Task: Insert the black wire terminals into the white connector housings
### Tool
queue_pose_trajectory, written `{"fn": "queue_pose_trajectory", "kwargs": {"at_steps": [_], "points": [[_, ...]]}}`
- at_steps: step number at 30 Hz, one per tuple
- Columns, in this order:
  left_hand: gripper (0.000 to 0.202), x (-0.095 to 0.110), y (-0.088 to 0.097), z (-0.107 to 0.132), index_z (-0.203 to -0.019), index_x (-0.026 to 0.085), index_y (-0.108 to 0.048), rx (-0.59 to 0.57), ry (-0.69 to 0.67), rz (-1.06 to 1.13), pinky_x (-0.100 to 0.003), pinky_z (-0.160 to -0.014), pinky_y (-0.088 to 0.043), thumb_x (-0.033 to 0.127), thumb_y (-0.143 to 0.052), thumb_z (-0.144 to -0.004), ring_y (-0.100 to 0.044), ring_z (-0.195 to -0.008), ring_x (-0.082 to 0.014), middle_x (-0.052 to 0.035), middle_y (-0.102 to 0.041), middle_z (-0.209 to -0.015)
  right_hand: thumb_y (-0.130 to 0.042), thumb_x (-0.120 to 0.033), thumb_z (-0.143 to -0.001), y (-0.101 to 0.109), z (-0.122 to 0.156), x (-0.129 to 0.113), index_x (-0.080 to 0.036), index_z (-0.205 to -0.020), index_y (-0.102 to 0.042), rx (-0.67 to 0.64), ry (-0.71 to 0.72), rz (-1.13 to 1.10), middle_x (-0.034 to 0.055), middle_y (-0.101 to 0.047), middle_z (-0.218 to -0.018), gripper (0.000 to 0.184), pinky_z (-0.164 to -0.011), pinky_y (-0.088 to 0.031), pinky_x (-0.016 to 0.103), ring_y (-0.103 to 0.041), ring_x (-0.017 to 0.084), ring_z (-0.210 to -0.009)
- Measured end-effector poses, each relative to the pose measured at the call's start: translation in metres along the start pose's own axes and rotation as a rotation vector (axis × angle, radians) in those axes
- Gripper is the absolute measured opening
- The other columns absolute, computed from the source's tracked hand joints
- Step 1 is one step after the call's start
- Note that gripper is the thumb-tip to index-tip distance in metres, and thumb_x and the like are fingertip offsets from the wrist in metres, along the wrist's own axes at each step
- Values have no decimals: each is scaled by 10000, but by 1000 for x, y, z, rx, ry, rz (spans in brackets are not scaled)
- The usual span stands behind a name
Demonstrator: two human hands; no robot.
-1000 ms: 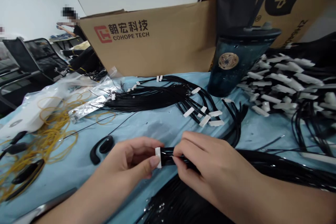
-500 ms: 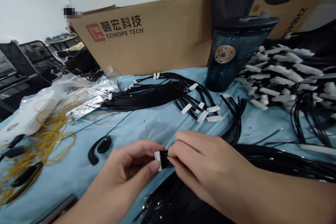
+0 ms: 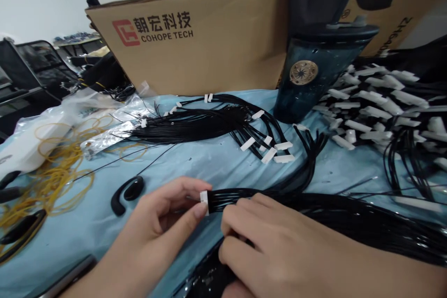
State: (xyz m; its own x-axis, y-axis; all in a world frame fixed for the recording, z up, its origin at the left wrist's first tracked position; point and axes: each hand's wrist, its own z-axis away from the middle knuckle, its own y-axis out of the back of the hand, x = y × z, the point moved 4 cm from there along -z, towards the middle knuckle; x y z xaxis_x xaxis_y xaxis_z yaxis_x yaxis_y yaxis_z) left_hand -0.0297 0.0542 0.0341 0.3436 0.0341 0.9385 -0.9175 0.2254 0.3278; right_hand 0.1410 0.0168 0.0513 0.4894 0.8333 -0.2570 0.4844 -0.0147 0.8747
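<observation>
Right hand (image 3: 268, 253) has dropped back from the white connector (image 3: 204, 202) and now lies curled over the black wire bundle (image 3: 240, 198) behind it. Left hand (image 3: 157, 223) pinches the connector between thumb and forefinger. Both hands lie nearer the camera than the dark blue tumbler (image 3: 314, 74), on pale blue sheeting (image 3: 70, 242).

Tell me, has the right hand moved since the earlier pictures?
Yes: the right hand has slid back toward the person, farther below the dark blue tumbler and farther from the white connector on the black wires.
</observation>
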Motion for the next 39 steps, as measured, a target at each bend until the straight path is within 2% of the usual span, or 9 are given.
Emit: {"fn": "queue_pose_trajectory", "kwargs": {"at_steps": [4,7,10,12,16,19,23,30,39], "points": [[83,-3,1,-3,-856,296,-796,-5,-12,56,-155,-601,-612,239,-778,-798,-775,-680,-157,49,-823,-735,-772,-123,-840,-6,2,6,-181,-716,-629,-26,-11,-16,33,-678,-777,197,-559,-502,299,-597,169,-632],[98,-5,-1,-3,-870,303,-806,-22,7,151,-136,-605,-599,230,-793,-806,-774,-701,-143,57,-825,-747,-681,-68,-877,0,2,11,-183,-762,-629,-32,-131,-74,25,-684,-773,171,-577,-520,288,-624,165,-641],[105,-5,-2,-3,-852,287,-803,-49,55,199,-134,-587,-588,218,-821,-775,-759,-674,-135,55,-819,-729,-567,-16,-918,8,1,19,-189,-801,-618,27,-290,-194,-3,-685,-746,215,-533,-503,254,-623,132,-592],[111,-3,-1,-4,-810,269,-793,-32,82,189,-142,-593,-590,212,-839,-727,-749,-665,-137,49,-814,-714,-567,-41,-947,9,-1,25,-190,-819,-630,16,-362,-246,-8,-689,-757,207,-542,-512,248,-635,128,-600],[122,-2,2,-6,-810,256,-788,15,92,174,-170,-602,-591,238,-836,-700,-741,-686,-155,28,-819,-738,-558,-111,-990,9,-4,34,-196,-751,-603,16,-418,-242,-5,-643,-716,258,-513,-484,249,-605,126,-578],[121,-2,1,-5,-809,242,-782,27,125,193,-176,-607,-583,242,-837,-702,-732,-695,-157,18,-814,-744,-560,-88,-956,10,-5,35,-205,-706,-546,10,-479,-229,-28,-590,-655,277,-442,-405,238,-529,101,-503],[125,-2,0,-2,-804,236,-793,73,156,240,-135,-599,-567,211,-848,-694,-720,-678,-126,30,-810,-730,-574,-78,-910,11,-5,33,-217,-676,-505,-14,-551,-238,-49,-545,-587,281,-403,-350,237,-471,95,-462],[128,-4,-1,-3,-837,263,-823,33,113,311,-68,-625,-555,169,-843,-752,-752,-703,-93,56,-812,-719,-518,-146,-963,15,-1,37,-219,-722,-554,63,-556,-220,-32,-602,-591,254,-380,-366,266,-537,109,-434],[139,-11,0,-2,-876,284,-842,34,94,323,-65,-641,-566,182,-860,-783,-756,-707,-91,56,-825,-764,-527,-154,-975,13,-1,40,-216,-718,-563,81,-521,-143,-14,-594,-588,266,-375,-384,289,-525,128,-428]]}}
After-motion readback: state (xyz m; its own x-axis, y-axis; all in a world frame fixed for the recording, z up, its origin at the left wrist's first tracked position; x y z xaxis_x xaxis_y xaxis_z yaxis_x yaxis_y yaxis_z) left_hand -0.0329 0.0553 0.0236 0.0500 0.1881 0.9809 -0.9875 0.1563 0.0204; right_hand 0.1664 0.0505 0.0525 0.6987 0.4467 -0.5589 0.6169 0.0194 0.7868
